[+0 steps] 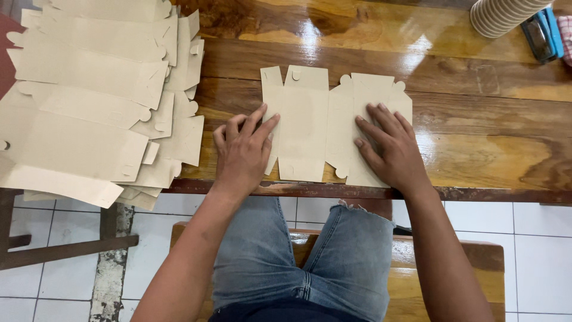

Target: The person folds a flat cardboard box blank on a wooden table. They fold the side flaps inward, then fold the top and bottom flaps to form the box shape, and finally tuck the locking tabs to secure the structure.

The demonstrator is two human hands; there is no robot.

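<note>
1. Step in hand, as I judge it: I am pressing a flat box blank (325,128) down on the table (476,137), working its creases before it is shaped. It lies unfolded near the front edge, directly ahead of me, tabs pointing up and away from me.

2. My left hand (244,152) rests at the blank's left edge. The fingers (262,128) are spread and stretched out, not clenched on anything; the tips of two of them lie on the narrow left flap, the rest on the wood just beside it.

3. My right hand (390,149) lies palm down on the right panel, fingers (375,122) straight and a little fanned, pointing up and to the left toward the middle fold. It grasps nothing; it only holds the card flat.

4. Both forearms come up from my lap over the table edge, wrists low, elbows out to either side of my knees. I sit on a wooden bench (476,262).

5. What the next move seems to call for: one hand must stay as the anchor while the other lifts a side panel along its score line. The card is thin, so the pressure should run along the crease, else it may buckle off-line.

6. The pile of blanks (89,101) sits to my left, overhanging the table corner, well apart from the one under my hands. A stack of cups (503,15) lies at the far right.
</note>
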